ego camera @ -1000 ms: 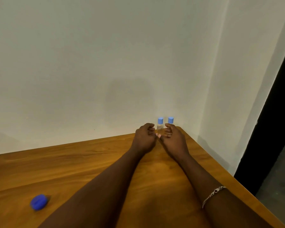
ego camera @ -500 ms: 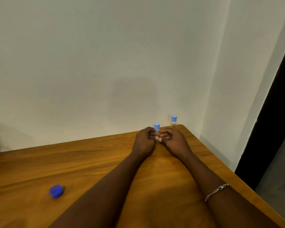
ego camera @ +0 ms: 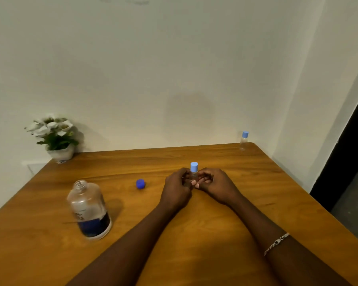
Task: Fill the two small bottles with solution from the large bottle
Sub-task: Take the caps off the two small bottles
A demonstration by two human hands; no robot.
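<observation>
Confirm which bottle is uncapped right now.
The large bottle, left: bare neck, dark blue cap lying apart on the table. The held small bottle and the far-corner small bottle both have light blue caps.

A white-flowered potted plant (ego camera: 55,139) stands at the wooden table's (ego camera: 256,182) far left corner against the white wall (ego camera: 174,69).

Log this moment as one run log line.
hands: left hand and right hand grip near small bottle, capped | large bottle: upright, uncapped | dark blue cap: on table | far small bottle: capped, table corner
</observation>
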